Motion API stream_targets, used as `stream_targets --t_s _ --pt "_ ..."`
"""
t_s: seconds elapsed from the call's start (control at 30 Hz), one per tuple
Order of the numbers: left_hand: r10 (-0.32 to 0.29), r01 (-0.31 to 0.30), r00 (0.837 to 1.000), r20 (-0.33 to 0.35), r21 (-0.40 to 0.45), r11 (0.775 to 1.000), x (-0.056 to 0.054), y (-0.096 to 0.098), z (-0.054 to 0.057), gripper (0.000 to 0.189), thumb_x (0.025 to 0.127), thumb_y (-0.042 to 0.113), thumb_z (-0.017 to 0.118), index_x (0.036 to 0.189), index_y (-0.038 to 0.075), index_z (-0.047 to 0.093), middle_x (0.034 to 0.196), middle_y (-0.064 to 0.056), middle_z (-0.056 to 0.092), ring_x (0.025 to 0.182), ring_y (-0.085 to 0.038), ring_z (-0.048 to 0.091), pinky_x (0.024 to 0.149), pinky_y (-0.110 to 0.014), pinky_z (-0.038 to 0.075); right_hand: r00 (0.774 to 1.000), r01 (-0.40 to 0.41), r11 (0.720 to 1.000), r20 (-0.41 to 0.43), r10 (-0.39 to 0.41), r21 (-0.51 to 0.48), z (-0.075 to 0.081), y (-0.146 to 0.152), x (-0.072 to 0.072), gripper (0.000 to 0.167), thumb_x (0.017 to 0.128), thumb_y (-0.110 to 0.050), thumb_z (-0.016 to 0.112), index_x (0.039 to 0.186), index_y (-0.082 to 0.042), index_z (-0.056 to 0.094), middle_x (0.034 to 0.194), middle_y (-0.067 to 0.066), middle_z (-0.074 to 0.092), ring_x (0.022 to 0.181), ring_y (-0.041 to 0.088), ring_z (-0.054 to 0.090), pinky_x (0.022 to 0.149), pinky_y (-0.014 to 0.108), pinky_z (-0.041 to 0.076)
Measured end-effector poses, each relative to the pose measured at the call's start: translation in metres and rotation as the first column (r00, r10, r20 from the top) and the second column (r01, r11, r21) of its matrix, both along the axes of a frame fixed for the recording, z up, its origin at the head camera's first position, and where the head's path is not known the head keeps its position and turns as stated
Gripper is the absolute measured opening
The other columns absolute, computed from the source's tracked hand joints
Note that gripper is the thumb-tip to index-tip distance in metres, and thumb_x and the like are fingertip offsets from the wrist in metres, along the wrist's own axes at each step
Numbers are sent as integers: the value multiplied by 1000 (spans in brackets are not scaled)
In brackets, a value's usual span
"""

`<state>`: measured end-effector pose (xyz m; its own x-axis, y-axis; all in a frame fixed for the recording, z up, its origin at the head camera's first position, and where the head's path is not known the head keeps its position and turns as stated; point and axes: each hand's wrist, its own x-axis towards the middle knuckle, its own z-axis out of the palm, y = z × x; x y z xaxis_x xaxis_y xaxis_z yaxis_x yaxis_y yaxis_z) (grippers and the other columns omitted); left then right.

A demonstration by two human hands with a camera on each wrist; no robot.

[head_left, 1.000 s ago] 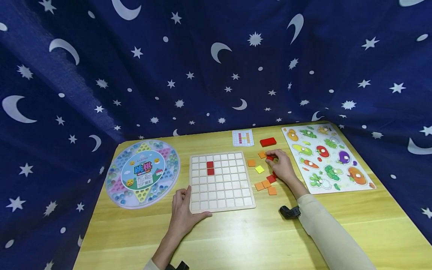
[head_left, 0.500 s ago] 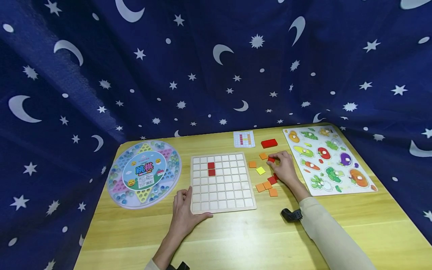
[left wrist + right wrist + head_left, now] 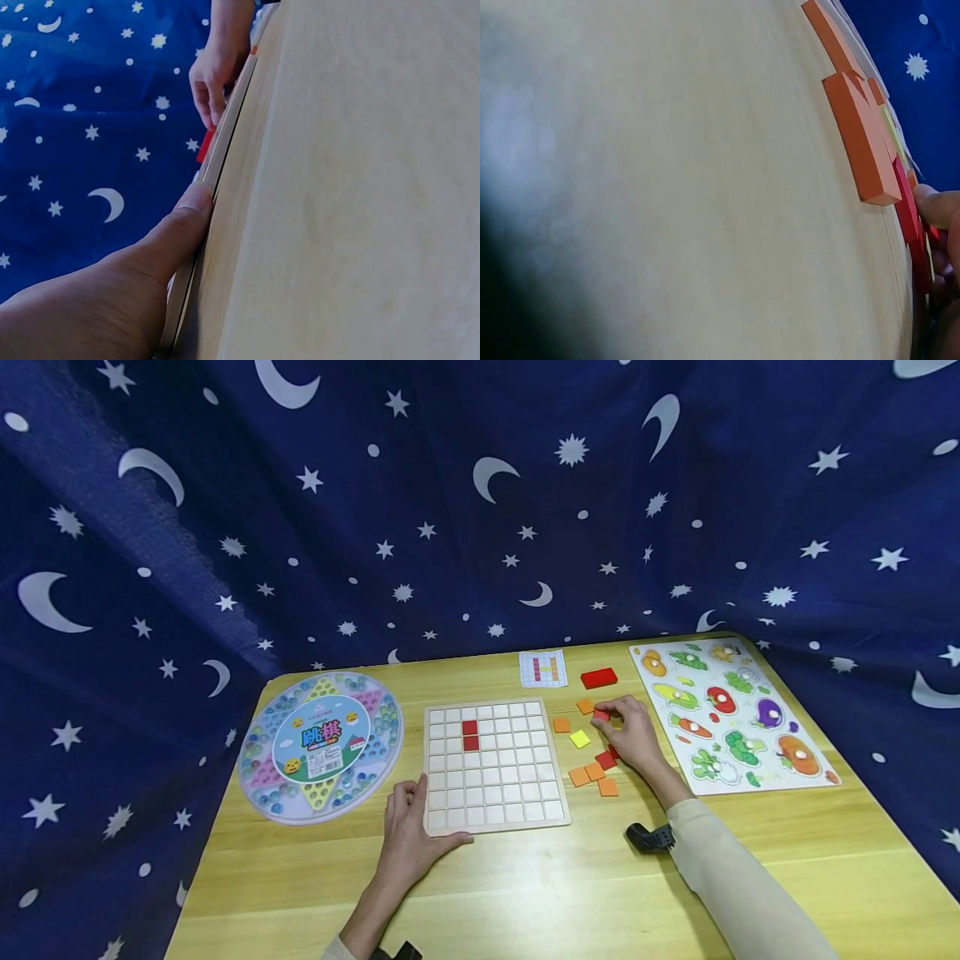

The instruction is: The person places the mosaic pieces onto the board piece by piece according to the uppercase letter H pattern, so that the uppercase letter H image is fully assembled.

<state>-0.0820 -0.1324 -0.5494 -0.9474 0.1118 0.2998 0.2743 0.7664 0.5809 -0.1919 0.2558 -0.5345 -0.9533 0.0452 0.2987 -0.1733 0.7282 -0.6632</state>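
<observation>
A pale wooden grid board lies on the table, with two red tiles one behind the other in its squares. At its front left corner my left hand holds the board, thumb along the front edge and fingers at the left side. Right of the board, my right hand pinches a red tile between thumb and fingers. Around it lie several orange tiles, a yellow tile and more red tiles, partly hidden by the hand.
Behind the board lies a small pattern card, beside a red block. A round Chinese checkers set is on the left. On the right lies a vegetable puzzle board. A starry blue curtain hangs behind the table.
The red tile in my right fingertips is tilted and shows more clearly than a second ago. My left hand stays at the board's corner. The head view shifts slightly.
</observation>
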Motion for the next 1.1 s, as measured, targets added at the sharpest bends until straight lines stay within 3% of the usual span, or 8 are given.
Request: stream_targets --t_s 0.8,1.1 --pt "3 -4 1000 28 13 1000 -1 1 3 119 48 57 92 145 7 45 111 -10 44 98 -22 39 87 -40 34 1000 -15 1000 7 15 0 0 -1 0 26 86 -12 75 108 0 70 103 15 61 91 27 47 78 35 35" --pt "2 -3 1000 31 16 1000 -1 1 3 119 49 56 92 145 7 45 111 -10 44 98 -23 39 87 -40 34 997 -81 997 7 81 -7 5 -8 -1 24 85 -12 76 105 -1 71 99 13 61 89 24 46 77 32 34"
